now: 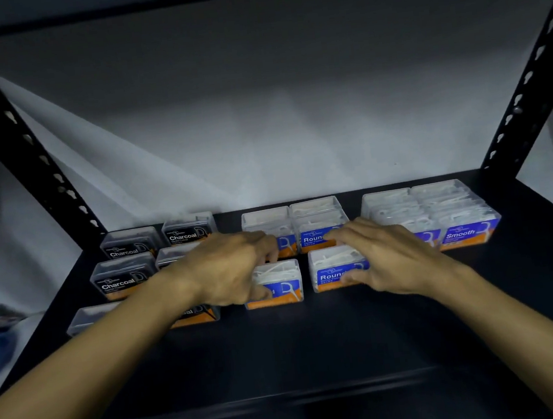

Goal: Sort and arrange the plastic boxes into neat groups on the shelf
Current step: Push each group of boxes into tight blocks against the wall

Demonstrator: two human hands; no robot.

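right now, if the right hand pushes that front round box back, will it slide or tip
Probably slides: the front Round box sits low and flat on the smooth shelf. Likely light, holding only thin white floss picks. Its clear plastic looks rigid, so the right hand shouldn't crush it.

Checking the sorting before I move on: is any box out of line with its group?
Yes. Two front Round boxes sit apart, gapped from the rows behind; both hands grip them.

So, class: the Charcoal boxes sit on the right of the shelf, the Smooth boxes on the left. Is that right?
No, the sides are swapped. The head view shows the Charcoal boxes on the left of the shelf and the Smooth boxes on the right.
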